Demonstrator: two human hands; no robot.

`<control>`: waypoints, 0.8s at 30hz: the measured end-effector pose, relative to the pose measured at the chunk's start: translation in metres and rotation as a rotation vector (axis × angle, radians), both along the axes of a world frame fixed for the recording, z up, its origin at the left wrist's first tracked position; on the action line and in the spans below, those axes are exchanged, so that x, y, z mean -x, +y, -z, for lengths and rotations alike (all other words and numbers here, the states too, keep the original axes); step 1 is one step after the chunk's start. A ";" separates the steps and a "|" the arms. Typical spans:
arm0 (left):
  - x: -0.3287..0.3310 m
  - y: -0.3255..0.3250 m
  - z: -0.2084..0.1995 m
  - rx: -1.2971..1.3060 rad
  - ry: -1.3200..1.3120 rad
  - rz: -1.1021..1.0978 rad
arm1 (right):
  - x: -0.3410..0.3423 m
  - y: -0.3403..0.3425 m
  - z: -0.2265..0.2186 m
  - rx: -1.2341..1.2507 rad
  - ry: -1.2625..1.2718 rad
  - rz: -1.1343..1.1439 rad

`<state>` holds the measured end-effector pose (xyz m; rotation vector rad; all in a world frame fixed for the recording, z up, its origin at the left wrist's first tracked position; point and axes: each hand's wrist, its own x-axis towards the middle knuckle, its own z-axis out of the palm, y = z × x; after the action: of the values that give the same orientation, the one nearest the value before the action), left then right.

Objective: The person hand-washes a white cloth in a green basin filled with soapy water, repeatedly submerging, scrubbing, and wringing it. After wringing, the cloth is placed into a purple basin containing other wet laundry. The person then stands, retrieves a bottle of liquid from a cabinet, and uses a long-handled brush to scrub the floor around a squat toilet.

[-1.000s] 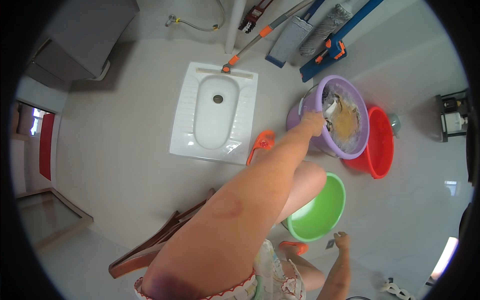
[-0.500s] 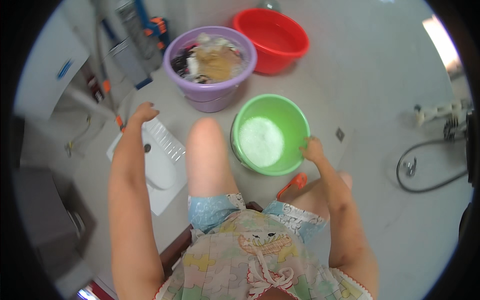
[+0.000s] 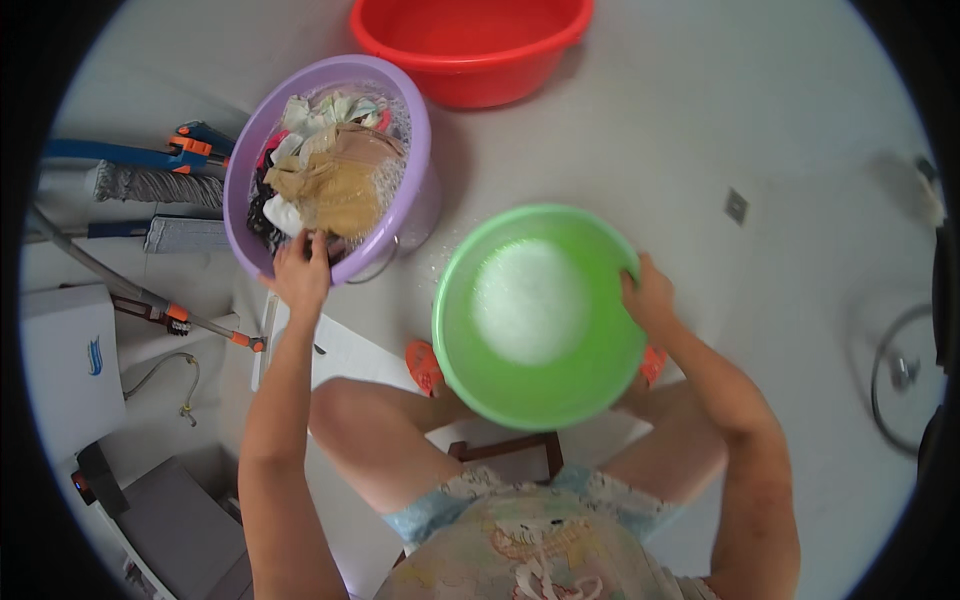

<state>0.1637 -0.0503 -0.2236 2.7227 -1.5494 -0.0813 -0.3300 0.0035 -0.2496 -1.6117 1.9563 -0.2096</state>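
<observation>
Nearest is a thin, pale cloth top with a soft multicoloured print and a looped whitish ribbon bow. Beyond it are light-blue cloth shorts with whitish, dark-figured panels; farther off, one bright orange slipper left, another right. The left hand and right hand are bare.

The basin is green. A purple bucket stands left of the basin, a red tub beyond.
</observation>
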 end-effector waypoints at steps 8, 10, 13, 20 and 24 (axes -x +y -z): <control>0.012 0.010 -0.003 0.286 0.103 0.135 | 0.017 0.003 0.027 -0.022 -0.329 0.041; 0.013 0.008 -0.002 0.294 0.066 0.158 | 0.012 -0.001 0.029 0.011 -0.284 -0.003; 0.015 0.007 0.000 0.276 0.047 0.132 | 0.002 -0.006 0.030 0.021 -0.295 -0.030; 0.016 0.007 -0.005 0.328 0.188 0.013 | 0.003 -0.018 -0.002 -0.384 0.248 -0.164; 0.022 0.004 -0.020 0.233 0.339 -0.149 | -0.031 -0.045 -0.043 -0.276 0.650 -0.583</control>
<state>0.1420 -0.0459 -0.2036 2.4734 -1.1827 -0.3206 -0.2993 -0.0417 -0.2068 -2.1295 1.7130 0.8683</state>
